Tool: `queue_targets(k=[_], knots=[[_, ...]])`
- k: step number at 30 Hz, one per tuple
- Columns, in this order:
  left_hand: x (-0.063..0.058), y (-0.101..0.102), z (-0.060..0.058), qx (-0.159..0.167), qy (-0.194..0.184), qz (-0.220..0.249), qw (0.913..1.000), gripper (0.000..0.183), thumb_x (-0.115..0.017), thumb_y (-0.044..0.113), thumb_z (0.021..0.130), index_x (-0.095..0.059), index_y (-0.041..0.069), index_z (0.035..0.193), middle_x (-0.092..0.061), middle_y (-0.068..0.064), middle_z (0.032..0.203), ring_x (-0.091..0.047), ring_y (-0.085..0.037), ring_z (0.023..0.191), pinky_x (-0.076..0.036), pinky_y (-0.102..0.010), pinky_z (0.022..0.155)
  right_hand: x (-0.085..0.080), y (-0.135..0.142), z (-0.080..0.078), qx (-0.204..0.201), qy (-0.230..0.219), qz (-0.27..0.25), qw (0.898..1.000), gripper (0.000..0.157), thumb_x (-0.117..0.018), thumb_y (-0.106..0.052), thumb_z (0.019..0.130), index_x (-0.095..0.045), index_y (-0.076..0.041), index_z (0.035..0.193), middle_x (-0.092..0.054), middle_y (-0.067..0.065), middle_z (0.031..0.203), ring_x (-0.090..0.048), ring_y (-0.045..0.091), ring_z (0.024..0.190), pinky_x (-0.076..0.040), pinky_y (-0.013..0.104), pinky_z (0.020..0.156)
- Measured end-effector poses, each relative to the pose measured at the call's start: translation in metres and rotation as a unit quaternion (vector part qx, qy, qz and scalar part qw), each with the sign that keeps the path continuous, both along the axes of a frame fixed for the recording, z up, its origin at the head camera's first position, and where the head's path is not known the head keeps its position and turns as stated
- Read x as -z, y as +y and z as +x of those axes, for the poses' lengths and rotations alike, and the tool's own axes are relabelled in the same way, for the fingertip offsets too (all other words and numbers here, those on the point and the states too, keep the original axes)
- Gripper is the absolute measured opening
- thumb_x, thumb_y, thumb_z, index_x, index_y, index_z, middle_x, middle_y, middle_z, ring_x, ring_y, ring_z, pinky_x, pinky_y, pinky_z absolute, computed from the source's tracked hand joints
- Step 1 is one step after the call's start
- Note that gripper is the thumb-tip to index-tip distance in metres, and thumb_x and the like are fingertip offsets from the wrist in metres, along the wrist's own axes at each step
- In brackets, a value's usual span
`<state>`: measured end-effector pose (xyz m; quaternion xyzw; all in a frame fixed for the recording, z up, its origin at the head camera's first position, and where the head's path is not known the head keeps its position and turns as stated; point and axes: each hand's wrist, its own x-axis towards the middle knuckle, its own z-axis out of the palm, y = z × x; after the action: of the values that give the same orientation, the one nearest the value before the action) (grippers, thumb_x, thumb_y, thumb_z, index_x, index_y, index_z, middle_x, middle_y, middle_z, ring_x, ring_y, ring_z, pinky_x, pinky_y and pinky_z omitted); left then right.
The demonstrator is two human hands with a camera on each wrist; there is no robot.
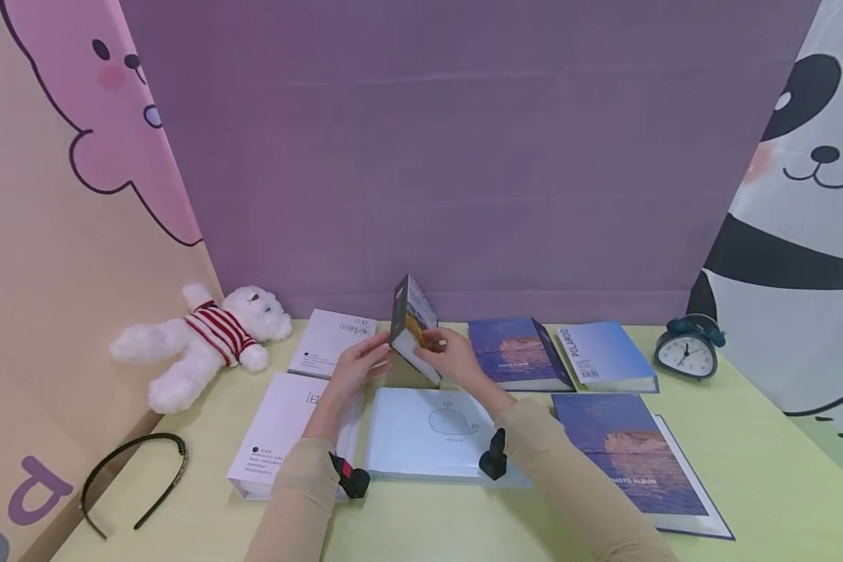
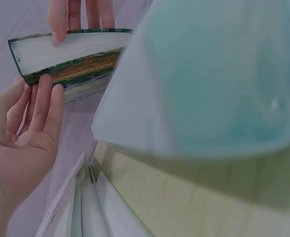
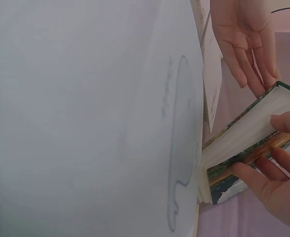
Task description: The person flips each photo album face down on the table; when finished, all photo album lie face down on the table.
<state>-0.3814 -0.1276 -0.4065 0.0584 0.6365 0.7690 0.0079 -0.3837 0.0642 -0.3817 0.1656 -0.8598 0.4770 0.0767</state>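
Observation:
A thick photo album [image 1: 404, 320] with a mountain-landscape cover and dark spine stands tilted at the back middle of the table. My right hand [image 1: 457, 357] holds it, thumb on the page edges and fingers against the cover, as the right wrist view shows. Beside its spine is my left hand [image 1: 354, 371], its fingers fairly straight and touching the lower corner of the album [image 2: 61, 52] in the left wrist view. Below both hands lies a pale blue album with a whale drawing [image 1: 414, 437]; it fills much of the right wrist view.
Two white albums [image 1: 274, 425] lie at left, one behind the other. At right are two purple-blue photo albums [image 1: 639, 453] and a blue Polaroid album [image 1: 604, 351]. An alarm clock [image 1: 686, 351], plush bear [image 1: 211, 336] and black headband [image 1: 136, 441] lie near the sides.

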Motion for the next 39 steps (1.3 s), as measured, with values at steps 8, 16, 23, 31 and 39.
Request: queue_targets(k=[8,16,23,31,39], knots=[[-0.001,-0.001,0.003,0.011,0.013,-0.022,0.9996,0.039,-0.054,0.011,0.095,-0.05,0.008,0.134,-0.053,-0.016,0.134,-0.058,-0.028,0.116,-0.049,-0.042,0.096,0.001,-0.006,0.0,0.002,0.002,-0.022,1.0,0.038,-0.067,-0.018,0.087,-0.058,-0.002,0.121,-0.062,0.017,0.116,-0.063,0.034,0.105,-0.054,0.04,0.085],[0.001,-0.002,0.001,0.025,0.03,-0.014,0.9991,0.044,-0.052,0.013,0.096,-0.045,0.012,0.139,-0.046,-0.014,0.142,-0.051,-0.031,0.124,-0.046,-0.045,0.099,-0.001,-0.011,0.003,-0.013,-0.033,-0.07,0.997,0.042,-0.064,-0.016,0.09,-0.052,-0.002,0.127,-0.057,0.018,0.123,-0.059,0.034,0.111,-0.054,0.04,0.087],[0.004,-0.003,0.001,0.062,0.056,-0.03,0.9961,0.046,-0.054,0.02,0.096,-0.045,0.016,0.14,-0.045,-0.01,0.143,-0.049,-0.029,0.126,-0.045,-0.045,0.1,-0.009,-0.006,0.004,-0.047,-0.009,-0.086,0.995,0.059,-0.063,-0.009,0.089,-0.037,-0.007,0.142,-0.044,0.02,0.137,-0.051,0.038,0.121,-0.048,0.046,0.095],[0.002,-0.001,0.002,0.093,0.046,-0.056,0.9931,0.042,-0.051,0.017,0.097,-0.046,0.011,0.139,-0.046,-0.007,0.143,-0.047,-0.026,0.129,-0.042,-0.045,0.103,-0.011,0.002,0.0,-0.087,0.027,-0.048,0.995,0.062,-0.066,-0.015,0.088,-0.038,-0.014,0.144,-0.036,0.018,0.145,-0.045,0.038,0.127,-0.047,0.049,0.096],[0.004,-0.001,0.001,0.147,0.029,-0.091,0.9845,0.045,-0.049,0.019,0.098,-0.042,0.012,0.142,-0.043,-0.007,0.146,-0.043,-0.025,0.132,-0.037,-0.047,0.107,-0.008,0.007,0.001,-0.063,-0.003,-0.048,0.997,0.063,-0.066,-0.025,0.088,-0.035,-0.016,0.143,-0.037,0.014,0.144,-0.046,0.038,0.125,-0.046,0.048,0.097]])
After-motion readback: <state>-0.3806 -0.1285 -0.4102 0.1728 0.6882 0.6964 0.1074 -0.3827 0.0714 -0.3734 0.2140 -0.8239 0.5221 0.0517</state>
